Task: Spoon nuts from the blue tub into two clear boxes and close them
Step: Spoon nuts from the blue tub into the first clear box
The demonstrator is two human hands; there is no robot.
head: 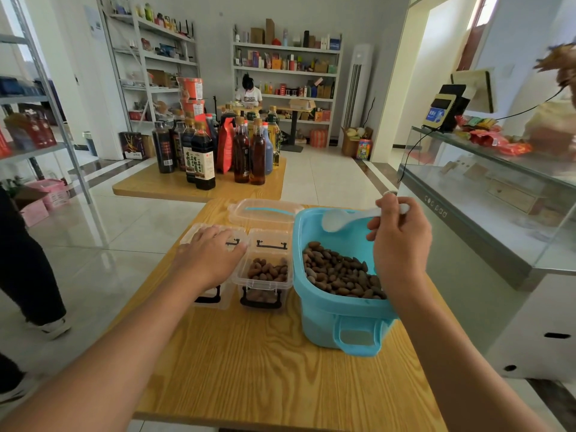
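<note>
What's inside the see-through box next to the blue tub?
Brown nuts lie in the open clear box, partly filling it. The other clear box is mostly hidden under the left hand, so its contents cannot be seen.

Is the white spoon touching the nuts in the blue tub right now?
Apart. The head view shows the white spoon, held by the right hand, raised near the blue tub's far rim, clearly above the nuts.

We have only one view, worn on the head, looking forward and down over both forearms. The wooden table (249, 363) lies close beneath us, its near edge at the bottom of the frame. Beyond it the wide lens takes in the shop floor to the far shelves (286, 73), which seem to bend at the edges, probably from lens distortion.
</note>
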